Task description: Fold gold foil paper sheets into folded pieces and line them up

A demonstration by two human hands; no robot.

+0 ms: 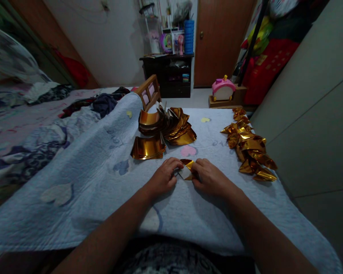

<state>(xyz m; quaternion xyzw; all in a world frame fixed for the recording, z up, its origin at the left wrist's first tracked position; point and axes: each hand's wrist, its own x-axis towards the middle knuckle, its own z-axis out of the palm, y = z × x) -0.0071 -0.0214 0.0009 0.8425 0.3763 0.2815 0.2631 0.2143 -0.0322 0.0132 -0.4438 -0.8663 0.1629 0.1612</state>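
Between my hands, low over the blue cloth, is a partly folded sheet of gold foil paper (186, 173), its pale side showing in the middle and gold along the top and right. The fingers of my left hand (168, 173) pinch its left edge. My right hand (206, 176) has its fingers curled round the right edge. Just beyond my hands lie fanned stacks of gold foil sheets (149, 147), curling at the edges. Along the right side of the cloth runs a heap of folded gold foil pieces (250, 146).
A pale blue quilted cloth (103, 198) with heart patches covers the table. On the left is a bed with heaped clothes (82, 114). A wooden chair back (149, 91) stands at the far left corner. Past the far edge are a pink toy (223, 89) and a dark cabinet (167, 76).
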